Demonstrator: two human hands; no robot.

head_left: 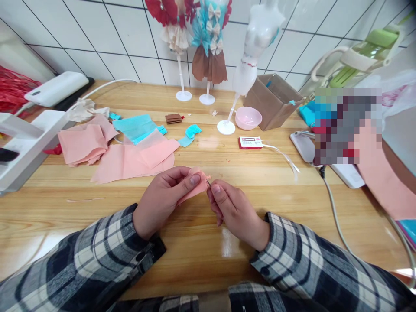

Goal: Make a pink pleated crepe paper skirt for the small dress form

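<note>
Between thumb and fingers, my left hand (165,195) grips a small folded piece of pink fabric (192,190) above the table. My right hand (235,206) is closed in a pinch on a thin dark metal tool (209,183) whose tip meets the gathered right end of that piece. Most of the tool is hidden inside the fingers, so its kind does not show. Beyond my left hand lie larger pink fabric sheets (130,160) and a folded pink pile (82,143). Blue fabric (138,128) rests behind them, with a smaller blue scrap (193,131) nearer the middle.
Three small dress-form stands line the tiled wall, one a bare white mannequin (250,47). Nearby are a pink bowl (248,118), a brown box (273,102) and a small red-and-white box (249,143). A white rack (29,147) stands left; a cable (334,212) runs along the right.
</note>
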